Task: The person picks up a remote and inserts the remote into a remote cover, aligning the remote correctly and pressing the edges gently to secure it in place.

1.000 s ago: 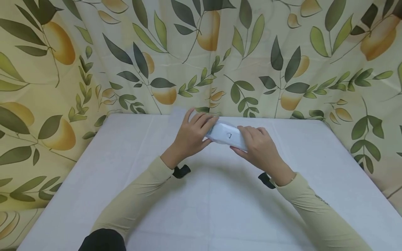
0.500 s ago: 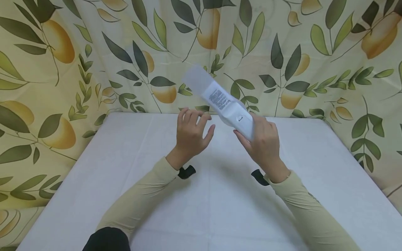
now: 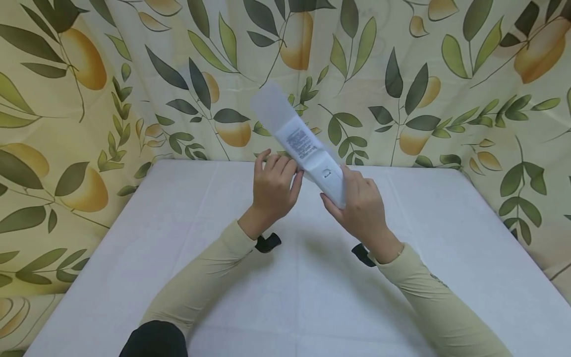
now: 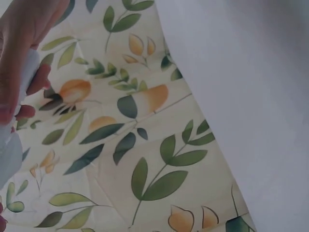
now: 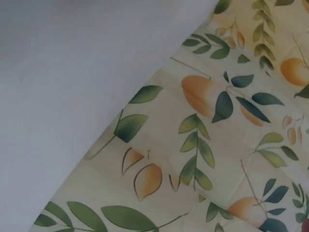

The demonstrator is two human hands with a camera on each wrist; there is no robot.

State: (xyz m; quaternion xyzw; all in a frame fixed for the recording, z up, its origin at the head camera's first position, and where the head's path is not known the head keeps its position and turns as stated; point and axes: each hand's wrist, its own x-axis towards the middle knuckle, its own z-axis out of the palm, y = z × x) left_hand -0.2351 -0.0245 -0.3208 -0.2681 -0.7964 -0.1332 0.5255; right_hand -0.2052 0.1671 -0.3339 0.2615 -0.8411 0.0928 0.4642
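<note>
Above the white table [image 3: 294, 292], a white packet [image 3: 314, 161] tilts, its near end gripped by the right hand [image 3: 366, 204] and its edge pinched by the left hand [image 3: 275, 187], so uneven pulling could crease its translucent flap [image 3: 273, 105]

White packet [image 3: 305, 148], cream leaf-and-fruit cloth [image 3: 312, 106], white tabletop [image 3: 294, 297], khaki sleeves [image 3: 192, 282]

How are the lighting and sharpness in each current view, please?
Head: brighter, soft shadows below the sleeves on the white table, fine print on the white package unreadable; left wrist: dim, darkening toward top right; right wrist: dim, darkening toward top left.
</note>
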